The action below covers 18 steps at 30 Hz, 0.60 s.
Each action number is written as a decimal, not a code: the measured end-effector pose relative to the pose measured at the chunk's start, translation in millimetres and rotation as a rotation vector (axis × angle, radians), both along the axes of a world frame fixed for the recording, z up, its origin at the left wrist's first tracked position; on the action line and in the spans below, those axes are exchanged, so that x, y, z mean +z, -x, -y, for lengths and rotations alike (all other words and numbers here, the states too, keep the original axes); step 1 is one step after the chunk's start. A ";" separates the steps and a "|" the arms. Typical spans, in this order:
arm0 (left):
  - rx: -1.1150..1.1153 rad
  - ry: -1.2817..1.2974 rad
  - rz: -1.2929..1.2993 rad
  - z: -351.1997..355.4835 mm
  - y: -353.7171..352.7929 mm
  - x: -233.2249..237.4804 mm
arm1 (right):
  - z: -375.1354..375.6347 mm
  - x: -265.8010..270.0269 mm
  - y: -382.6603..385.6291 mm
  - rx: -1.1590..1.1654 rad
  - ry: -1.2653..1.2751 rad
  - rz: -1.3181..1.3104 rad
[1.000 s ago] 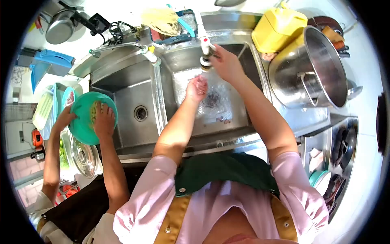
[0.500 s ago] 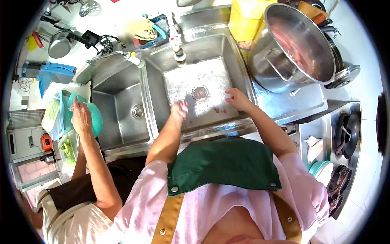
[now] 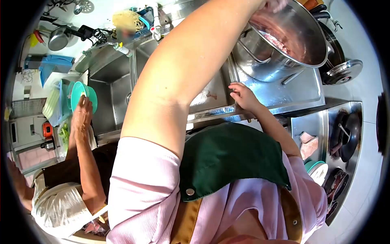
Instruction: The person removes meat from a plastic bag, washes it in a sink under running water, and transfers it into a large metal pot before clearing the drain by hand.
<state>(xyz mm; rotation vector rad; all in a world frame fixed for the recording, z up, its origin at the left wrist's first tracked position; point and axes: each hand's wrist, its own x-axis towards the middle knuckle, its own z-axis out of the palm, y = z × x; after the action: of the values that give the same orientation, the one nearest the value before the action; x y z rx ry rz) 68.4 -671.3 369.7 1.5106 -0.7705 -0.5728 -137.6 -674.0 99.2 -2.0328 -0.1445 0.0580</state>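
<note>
My left arm reaches across the view to the large steel pot point(image 3: 260, 67), which holds pink-red meat point(image 3: 278, 42). My left hand point(image 3: 276, 5) is at the pot's far rim, blurred and cut off by the frame edge; its fingers are unclear. Beside the right edge of the sink point(image 3: 211, 106), my right hand point(image 3: 243, 96) has its fingers apart and holds nothing. My left forearm hides much of the sink basin.
At the left, a co-worker's hands point(image 3: 82, 114) are at a green bowl point(image 3: 90, 97). Two faucets stand behind the sinks. A steel lid point(image 3: 344, 72) lies right of the pot. Pans and pale meat point(image 3: 308, 145) are at the lower right.
My left hand has risen from the sink to the pot's far rim. My right hand stays near the sink's right edge. The view has shifted slightly. The co-worker's green bowl has tilted.
</note>
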 end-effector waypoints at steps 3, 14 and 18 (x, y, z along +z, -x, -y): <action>0.124 -0.214 0.533 -27.5 19.5 -14.3 | -1.9 3.7 0.5 0.006 -0.078 -0.035; 0.915 -0.900 0.189 -363.0 68.4 -263.7 | -43.4 -9.0 -49.5 0.172 0.109 -0.153; 0.900 -1.075 0.279 -429.4 136.5 -301.5 | -76.1 -45.8 -95.4 0.244 0.254 -0.354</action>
<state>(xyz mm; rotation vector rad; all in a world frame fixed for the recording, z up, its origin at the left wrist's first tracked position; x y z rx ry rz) -68.1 -241.9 68.2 2.7168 0.1695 -0.0325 -42.2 -597.9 53.3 -2.2102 -0.1673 0.6126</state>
